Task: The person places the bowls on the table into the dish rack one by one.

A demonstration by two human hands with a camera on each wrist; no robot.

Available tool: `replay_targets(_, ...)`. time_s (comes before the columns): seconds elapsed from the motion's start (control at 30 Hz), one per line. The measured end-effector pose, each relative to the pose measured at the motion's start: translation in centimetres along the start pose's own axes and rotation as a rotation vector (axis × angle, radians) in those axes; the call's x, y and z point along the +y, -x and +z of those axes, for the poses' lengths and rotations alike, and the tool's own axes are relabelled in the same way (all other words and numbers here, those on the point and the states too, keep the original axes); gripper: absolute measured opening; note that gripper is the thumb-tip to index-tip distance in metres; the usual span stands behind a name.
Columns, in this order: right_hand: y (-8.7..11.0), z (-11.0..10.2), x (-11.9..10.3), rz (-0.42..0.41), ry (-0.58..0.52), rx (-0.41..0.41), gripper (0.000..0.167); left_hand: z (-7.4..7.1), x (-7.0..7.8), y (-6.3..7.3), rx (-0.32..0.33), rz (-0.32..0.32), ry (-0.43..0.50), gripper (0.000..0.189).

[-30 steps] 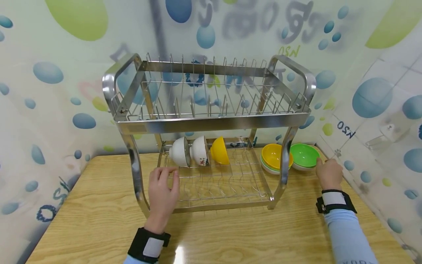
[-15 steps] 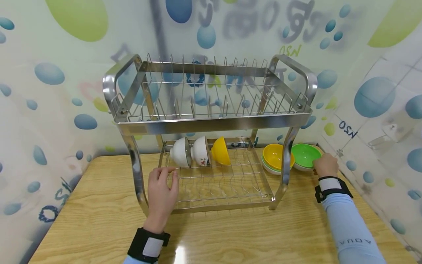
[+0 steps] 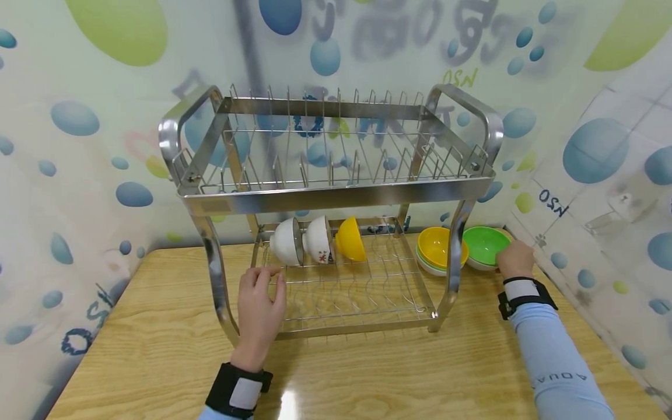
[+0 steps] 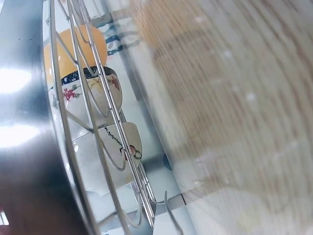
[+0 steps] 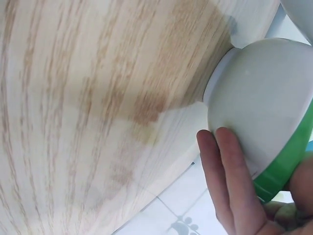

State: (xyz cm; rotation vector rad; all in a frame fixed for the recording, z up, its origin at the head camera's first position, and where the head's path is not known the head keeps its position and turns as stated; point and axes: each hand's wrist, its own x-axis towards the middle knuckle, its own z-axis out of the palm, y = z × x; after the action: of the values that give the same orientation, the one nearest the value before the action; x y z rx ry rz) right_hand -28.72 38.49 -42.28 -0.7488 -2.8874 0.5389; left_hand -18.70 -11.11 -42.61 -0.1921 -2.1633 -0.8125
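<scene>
My right hand (image 3: 515, 260) is at the right edge of a green bowl (image 3: 485, 244), which sits inside a white bowl (image 5: 264, 93). In the right wrist view, two fingers (image 5: 230, 166) lie against the white bowl's side, while the thumb side pinches the green rim. My left hand (image 3: 259, 303) hovers at the left front of the dish rack's lower tier, fingers loosely bent and nothing held. Beyond it, a white bowl (image 3: 286, 242), a flower-patterned white bowl (image 3: 318, 240) and a yellow bowl (image 3: 350, 240) stand tilted on edge in a row.
A two-tier metal dish rack (image 3: 336, 195) stands on the wooden table (image 3: 367, 373). Right of it, an orange-yellow bowl (image 3: 434, 247) tops a stack, partly behind the rack's front right leg (image 3: 455, 262). Patterned walls rise behind and to the right.
My right hand has shifted slightly left, closer onto the green bowl's rim. The left hand and the bowls on the rack stay where they were.
</scene>
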Motion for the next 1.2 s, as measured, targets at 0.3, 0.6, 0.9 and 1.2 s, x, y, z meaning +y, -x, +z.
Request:
replay_targets(0.3,0.3,0.4,-0.2,-0.033,-0.015,0.078,0.034,0.0,0.0,-0.1,0.002,-0.018,0.008,0.010)
replay_targets(0.6,0.0,-0.1,-0.5,0.032,-0.050,0.086,0.033,0.0,0.0,-0.2,0.011,-0.014,0.007,0.010)
replay_targets(0.9,-0.1,-0.4,-1.0,-0.001,-0.029,0.172,0.034,0.0,-0.1,-0.4,0.023,-0.019,0.006,0.011)
replay_targets(1.2,-0.2,-0.6,-1.7,0.007,-0.039,0.198,0.037,-0.1,0.0,-0.5,0.024,-0.026,0.004,0.012)
